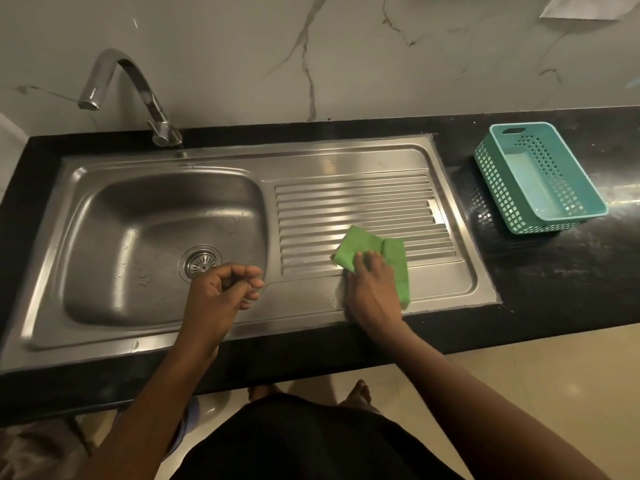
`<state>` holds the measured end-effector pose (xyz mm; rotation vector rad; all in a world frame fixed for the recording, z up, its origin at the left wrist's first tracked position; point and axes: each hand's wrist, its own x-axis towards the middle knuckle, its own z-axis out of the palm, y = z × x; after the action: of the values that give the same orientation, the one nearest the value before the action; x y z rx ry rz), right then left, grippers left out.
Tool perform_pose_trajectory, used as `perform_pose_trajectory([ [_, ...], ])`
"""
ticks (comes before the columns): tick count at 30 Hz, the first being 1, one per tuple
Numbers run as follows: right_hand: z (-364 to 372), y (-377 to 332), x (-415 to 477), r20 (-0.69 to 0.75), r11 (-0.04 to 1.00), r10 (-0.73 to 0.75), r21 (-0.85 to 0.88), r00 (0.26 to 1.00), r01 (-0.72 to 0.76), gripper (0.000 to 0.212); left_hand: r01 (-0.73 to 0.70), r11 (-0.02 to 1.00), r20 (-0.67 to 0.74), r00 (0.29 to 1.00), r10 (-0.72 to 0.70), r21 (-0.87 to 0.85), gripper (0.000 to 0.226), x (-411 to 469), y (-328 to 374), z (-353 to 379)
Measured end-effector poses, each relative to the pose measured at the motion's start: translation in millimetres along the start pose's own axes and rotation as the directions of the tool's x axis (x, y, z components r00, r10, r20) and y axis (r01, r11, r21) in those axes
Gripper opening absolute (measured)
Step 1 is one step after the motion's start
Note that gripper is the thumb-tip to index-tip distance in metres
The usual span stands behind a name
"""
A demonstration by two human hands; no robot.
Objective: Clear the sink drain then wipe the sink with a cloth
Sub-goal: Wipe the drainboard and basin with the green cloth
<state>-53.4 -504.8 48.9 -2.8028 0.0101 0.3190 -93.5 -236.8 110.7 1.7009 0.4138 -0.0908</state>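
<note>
Centrally, the right hand [372, 289] presses flat fingers on a folded green cloth [367, 249] on the stainless steel sink [242, 161] drainboard. To its left, the left hand [221, 292] hovers with fingers curled; whether it holds anything is unclear. Just beyond it sits the round metal drain strainer [200, 264].

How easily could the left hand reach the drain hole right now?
Probably yes, quite easily: the left hand hangs just beside the drain in the sink, and nothing lies between them.
</note>
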Motion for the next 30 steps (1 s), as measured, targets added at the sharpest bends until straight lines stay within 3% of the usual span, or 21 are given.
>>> perform_pose_trajectory([
  [11, 43, -112, -6, 0.198, 0.949, -0.292, -0.063, 0.936, 0.309, 0.059, 0.001, 1.000, 0.017, 1.000, -0.001, 0.008, 0.027, 7, 6, 8],
  [15, 49, -100, -9, 0.272, 0.890, -0.433, -0.025, 0.859, 0.456, 0.061, 0.004, 1.000, 0.027, 1.000, -0.004, 0.020, 0.027, 8, 5, 11],
  [20, 20, -32, -12, 0.342, 0.777, -0.590, -0.005, 0.732, 0.629, 0.055, 0.003, 0.999, 0.025, 1.000, -0.004, 0.032, 0.029, 9, 6, 19],
  [24, -16, 40, -15, 0.313, 0.852, -0.484, -0.045, 0.817, 0.522, 0.055, 0.014, 1.000, 0.007, 1.000, -0.014, 0.006, 0.027, 9, 6, 21],
  [27, -50, 103, -16, 0.228, 0.956, -0.265, -0.068, 0.937, 0.287, 0.056, 0.021, 1.000, 0.007, 1.000, -0.021, 0.013, 0.027, 9, 3, 20],
  [30, -78, 156, -21, 0.196, 0.992, -0.065, -0.095, 0.978, 0.085, 0.059, 0.026, 0.999, 0.018, 0.999, -0.026, 0.028, 0.027, 9, 1, 21],
])
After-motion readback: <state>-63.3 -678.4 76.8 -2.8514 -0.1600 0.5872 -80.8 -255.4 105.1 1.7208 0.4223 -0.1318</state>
